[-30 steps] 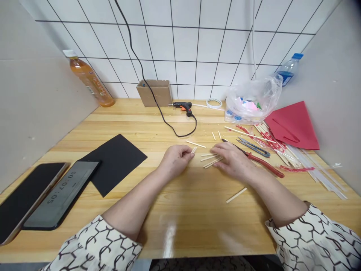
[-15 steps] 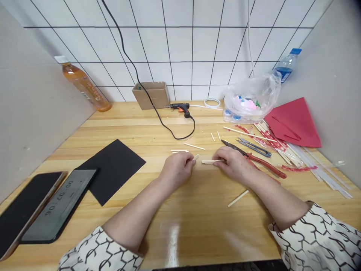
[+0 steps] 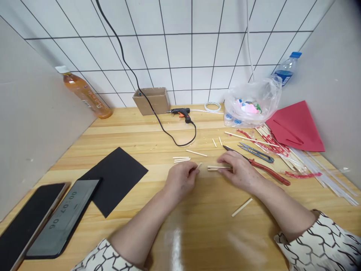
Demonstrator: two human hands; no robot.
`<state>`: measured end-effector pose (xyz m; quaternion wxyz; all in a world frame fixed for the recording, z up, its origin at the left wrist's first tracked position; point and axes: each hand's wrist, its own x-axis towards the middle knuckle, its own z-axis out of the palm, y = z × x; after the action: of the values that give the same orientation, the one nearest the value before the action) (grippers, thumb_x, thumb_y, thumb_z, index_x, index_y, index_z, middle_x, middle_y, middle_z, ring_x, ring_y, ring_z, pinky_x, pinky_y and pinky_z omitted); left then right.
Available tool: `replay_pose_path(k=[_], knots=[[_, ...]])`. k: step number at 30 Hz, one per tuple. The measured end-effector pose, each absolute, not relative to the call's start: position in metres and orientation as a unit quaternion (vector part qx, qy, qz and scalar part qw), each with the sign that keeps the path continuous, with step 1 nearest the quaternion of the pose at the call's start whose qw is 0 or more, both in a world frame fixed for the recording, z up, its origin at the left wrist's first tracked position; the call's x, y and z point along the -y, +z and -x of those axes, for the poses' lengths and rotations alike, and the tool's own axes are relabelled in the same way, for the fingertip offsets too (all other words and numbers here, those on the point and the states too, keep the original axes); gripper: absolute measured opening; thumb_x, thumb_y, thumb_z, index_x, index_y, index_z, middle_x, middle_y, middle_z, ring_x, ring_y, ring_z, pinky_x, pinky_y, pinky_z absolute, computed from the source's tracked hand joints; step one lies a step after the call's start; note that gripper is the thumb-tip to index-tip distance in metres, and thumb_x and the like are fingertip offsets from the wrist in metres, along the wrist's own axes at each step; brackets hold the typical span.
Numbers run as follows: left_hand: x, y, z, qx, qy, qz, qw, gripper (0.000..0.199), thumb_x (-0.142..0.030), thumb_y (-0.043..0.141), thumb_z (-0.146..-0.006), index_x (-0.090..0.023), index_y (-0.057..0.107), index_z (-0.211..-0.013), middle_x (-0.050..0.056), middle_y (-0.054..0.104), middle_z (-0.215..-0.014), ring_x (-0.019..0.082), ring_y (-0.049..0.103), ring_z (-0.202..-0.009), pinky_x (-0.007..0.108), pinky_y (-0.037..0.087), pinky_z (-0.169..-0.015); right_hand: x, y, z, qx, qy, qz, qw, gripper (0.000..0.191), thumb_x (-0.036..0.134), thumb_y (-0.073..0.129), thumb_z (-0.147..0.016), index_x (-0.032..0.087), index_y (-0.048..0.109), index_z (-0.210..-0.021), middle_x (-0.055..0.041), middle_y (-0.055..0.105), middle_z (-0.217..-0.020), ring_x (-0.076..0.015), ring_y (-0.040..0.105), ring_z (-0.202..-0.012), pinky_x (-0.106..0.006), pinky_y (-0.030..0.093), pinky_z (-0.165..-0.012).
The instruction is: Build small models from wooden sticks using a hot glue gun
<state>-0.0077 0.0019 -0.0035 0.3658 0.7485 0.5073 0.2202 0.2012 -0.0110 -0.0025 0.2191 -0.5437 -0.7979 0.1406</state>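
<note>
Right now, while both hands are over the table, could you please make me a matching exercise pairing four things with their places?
1. Left hand
2. Glue gun
3. Right hand
4. Black sheet

A. Next to the phone showing digits
B. Next to the side-by-side sticks
C. Next to the red-handled pliers
D. Next to the cardboard box

Pairs: 1-B, 2-D, 3-C, 4-A

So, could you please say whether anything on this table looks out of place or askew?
One pale stick lies slanted by itself on the near side of the right hand; it looks stray because other sticks lie in a neat row beyond the left hand.
</note>
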Motion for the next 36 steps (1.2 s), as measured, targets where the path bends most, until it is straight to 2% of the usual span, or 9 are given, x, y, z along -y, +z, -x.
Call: replay_pose_path(k=[5,10,13,18,25,30,36], knots=[[0.007,0.003,-0.002,-0.436,0.288,-0.591,0.614,0.017,-0.027,0.057,-0.070,-0.013,0.065,-0.074,0.000,0.055,-0.060,0.010,0.043,-0.056,0.022,0.033,-0.054,0.020,0.010,-0.184,0.752,0.260,0.515,0.319,0.013,0.029,0.058,-0.077,0.018,0.058,-0.083,-0.0044,0.060,-0.078,-0.0164,0.055,-0.075,-0.029,0.045,-0.069],[0.013,0.012,-0.007,-0.400,0.294,-0.549,0.673,0.017,-0.029,0.063,-0.066,-0.013,0.067,-0.069,-0.001,0.055,-0.055,0.009,0.042,-0.054,0.021,0.032,-0.053,0.028,0.017,-0.172,0.728,0.341,0.507,0.311,0.016,0.033,0.057,-0.077,0.018,0.058,-0.071,-0.0011,0.060,-0.068,-0.0136,0.055,-0.065,-0.026,0.044,-0.061],[0.015,0.009,-0.007,-0.398,0.300,-0.580,0.644,0.014,-0.027,0.062,-0.067,-0.015,0.068,-0.069,0.001,0.061,-0.061,0.012,0.050,-0.060,0.022,0.037,-0.057,0.030,0.015,-0.170,0.717,0.342,0.519,0.315,0.017,0.032,0.055,-0.077,0.018,0.056,-0.067,0.0002,0.059,-0.063,-0.0127,0.054,-0.061,-0.025,0.043,-0.057],[0.016,0.000,-0.004,-0.416,0.283,-0.679,0.535,0.016,-0.023,0.054,-0.074,-0.018,0.069,-0.076,0.001,0.068,-0.074,0.015,0.057,-0.070,0.022,0.041,-0.063,0.034,0.008,-0.167,0.722,0.301,0.534,0.320,0.017,0.030,0.053,-0.079,0.019,0.054,-0.066,0.0004,0.056,-0.061,-0.0124,0.052,-0.058,-0.024,0.042,-0.054],[0.013,-0.001,-0.001,-0.365,0.255,-0.803,0.396,0.019,-0.014,0.048,-0.075,-0.015,0.067,-0.074,0.003,0.061,-0.068,0.013,0.053,-0.064,0.021,0.038,-0.060,0.043,0.006,-0.166,0.837,0.114,0.435,0.311,0.010,0.016,0.046,-0.081,0.019,0.051,-0.072,-0.0034,0.055,-0.068,-0.0163,0.048,-0.066,-0.030,0.037,-0.060],[0.011,-0.002,0.000,-0.347,0.216,-0.836,0.366,0.017,-0.013,0.051,-0.073,-0.015,0.063,-0.062,0.002,0.058,-0.065,0.012,0.052,-0.064,0.021,0.037,-0.058,0.045,0.004,-0.162,0.854,0.102,0.430,0.275,0.011,0.013,0.045,-0.080,0.018,0.049,-0.072,-0.0047,0.054,-0.069,-0.0174,0.045,-0.066,-0.031,0.034,-0.058],[0.011,-0.004,0.001,-0.343,0.213,-0.847,0.346,0.017,-0.008,0.051,-0.071,-0.016,0.065,-0.064,0.002,0.059,-0.067,0.012,0.053,-0.066,0.020,0.037,-0.059,0.046,0.003,-0.159,0.853,0.104,0.427,0.283,0.012,0.013,0.044,-0.081,0.018,0.048,-0.072,-0.0048,0.053,-0.070,-0.0175,0.044,-0.066,-0.031,0.033,-0.059]])
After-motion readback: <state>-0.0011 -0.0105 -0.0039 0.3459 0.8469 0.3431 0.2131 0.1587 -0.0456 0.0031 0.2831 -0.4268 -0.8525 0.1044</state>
